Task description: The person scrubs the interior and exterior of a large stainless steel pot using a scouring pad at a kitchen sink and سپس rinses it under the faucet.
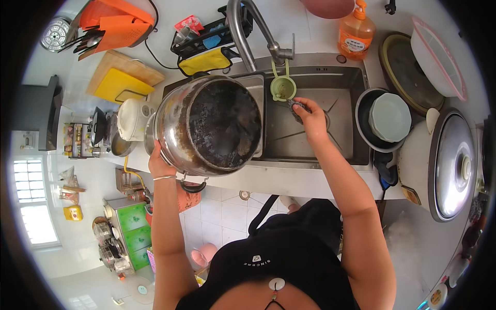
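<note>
A large steel pot [178, 121] is tipped over the left basin, its blackened, scorched base facing right. My left hand [161, 161] grips the pot's left side near the rim, and a dark loop handle [193, 186] juts out below. In my right hand [311, 118] is a grey steel wool scrubber [296, 109], pinched at the fingertips over the right basin. Just beyond it hangs a small green strainer [283, 87] under the faucet [279, 50]. The pot hides most of the left basin.
Right of the sink [341, 134] sit nested bowls [391, 118] and a big lidded pot [444, 165]. An orange soap bottle [356, 33] stands behind. A black rack [206, 44] with a yellow cloth [205, 61] is at the back; a white rice cooker [133, 120] touches the left.
</note>
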Motion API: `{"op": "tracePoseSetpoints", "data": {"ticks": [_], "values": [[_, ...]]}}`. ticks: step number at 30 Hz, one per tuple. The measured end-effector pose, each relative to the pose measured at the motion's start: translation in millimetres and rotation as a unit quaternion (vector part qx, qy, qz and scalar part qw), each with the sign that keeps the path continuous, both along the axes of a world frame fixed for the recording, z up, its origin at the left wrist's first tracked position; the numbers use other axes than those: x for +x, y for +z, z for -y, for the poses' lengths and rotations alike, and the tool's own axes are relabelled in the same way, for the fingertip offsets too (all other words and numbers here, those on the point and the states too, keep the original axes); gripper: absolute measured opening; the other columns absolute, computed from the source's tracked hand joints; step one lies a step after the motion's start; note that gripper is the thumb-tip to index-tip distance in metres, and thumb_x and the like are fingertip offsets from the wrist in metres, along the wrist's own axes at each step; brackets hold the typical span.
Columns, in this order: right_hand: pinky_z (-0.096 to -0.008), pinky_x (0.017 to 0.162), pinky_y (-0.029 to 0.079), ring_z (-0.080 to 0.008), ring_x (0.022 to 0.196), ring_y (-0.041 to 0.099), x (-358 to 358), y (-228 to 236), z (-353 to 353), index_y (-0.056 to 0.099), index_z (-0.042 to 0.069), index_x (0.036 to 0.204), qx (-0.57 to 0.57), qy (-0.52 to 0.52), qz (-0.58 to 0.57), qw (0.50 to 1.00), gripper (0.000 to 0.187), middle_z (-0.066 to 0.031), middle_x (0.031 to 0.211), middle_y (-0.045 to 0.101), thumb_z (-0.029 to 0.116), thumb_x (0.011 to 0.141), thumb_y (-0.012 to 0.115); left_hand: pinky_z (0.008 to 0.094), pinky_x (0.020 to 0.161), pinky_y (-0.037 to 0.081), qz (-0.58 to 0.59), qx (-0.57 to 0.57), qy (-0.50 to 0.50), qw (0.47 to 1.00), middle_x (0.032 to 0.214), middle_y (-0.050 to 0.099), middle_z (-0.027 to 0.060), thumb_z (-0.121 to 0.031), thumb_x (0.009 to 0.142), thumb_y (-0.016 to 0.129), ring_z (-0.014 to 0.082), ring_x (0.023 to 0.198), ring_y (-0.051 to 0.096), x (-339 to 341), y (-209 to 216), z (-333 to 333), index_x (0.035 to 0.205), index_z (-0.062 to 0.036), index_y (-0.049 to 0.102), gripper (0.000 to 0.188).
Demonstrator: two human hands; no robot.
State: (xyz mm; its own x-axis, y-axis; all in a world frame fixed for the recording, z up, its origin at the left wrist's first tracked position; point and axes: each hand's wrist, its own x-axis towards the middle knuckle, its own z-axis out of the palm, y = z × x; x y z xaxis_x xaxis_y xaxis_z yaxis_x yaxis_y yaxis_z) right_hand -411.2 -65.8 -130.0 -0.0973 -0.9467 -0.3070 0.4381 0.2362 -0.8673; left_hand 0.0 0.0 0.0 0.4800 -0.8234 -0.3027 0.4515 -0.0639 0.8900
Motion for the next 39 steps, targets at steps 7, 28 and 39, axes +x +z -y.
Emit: {"op": "tracePoseSetpoints", "data": {"ticks": [7, 28, 39], "values": [[-0.0208, 0.079, 0.044, -0.0077, 0.087, 0.055, 18.2, 33.1, -9.8, 0.064, 0.002, 0.112, -0.056, -0.005, -0.011, 0.998, 0.024, -0.0015, 0.099, 0.062, 0.004, 0.088, 0.064, 0.0334, 0.073, 0.051, 0.037, 0.041, -0.093, 0.994, 0.093, 0.063, 0.0025, -0.022, 0.092, 0.059, 0.0162, 0.082, 0.06, -38.4, 13.4, -33.7, 0.101, -0.0034, 0.063, 0.021], [-0.0345, 0.083, 0.048, -0.0269, 0.09, 0.06, 36.4, 51.9, -31.8, 0.066, 0.003, 0.097, -0.259, -0.003, -0.216, 0.942, 0.02, -0.0111, 0.094, 0.065, 0.002, 0.077, 0.07, 0.0317, 0.051, 0.031, 0.596, 0.085, -0.117, 0.79, 0.055, 0.037, 0.0017, -0.041, 0.097, 0.051, 0.0109, 0.057, 0.033, -95.4, 10.8, -17.2, 0.064, 0.0029, 0.048, 0.055], [-0.0421, 0.077, 0.049, -0.0349, 0.084, 0.059, 51.0, 66.5, -58.0, 0.065, 0.004, 0.083, -0.399, -0.094, -0.338, 0.847, 0.013, -0.013, 0.087, 0.065, 0.0, 0.07, 0.07, 0.0335, 0.051, 0.031, 0.613, 0.085, -0.154, 0.771, 0.054, 0.036, 0.0035, -0.042, 0.098, 0.048, 0.0125, 0.055, 0.034, -86.0, 12.4, -7.9, 0.062, 0.004, 0.046, 0.058]]}}
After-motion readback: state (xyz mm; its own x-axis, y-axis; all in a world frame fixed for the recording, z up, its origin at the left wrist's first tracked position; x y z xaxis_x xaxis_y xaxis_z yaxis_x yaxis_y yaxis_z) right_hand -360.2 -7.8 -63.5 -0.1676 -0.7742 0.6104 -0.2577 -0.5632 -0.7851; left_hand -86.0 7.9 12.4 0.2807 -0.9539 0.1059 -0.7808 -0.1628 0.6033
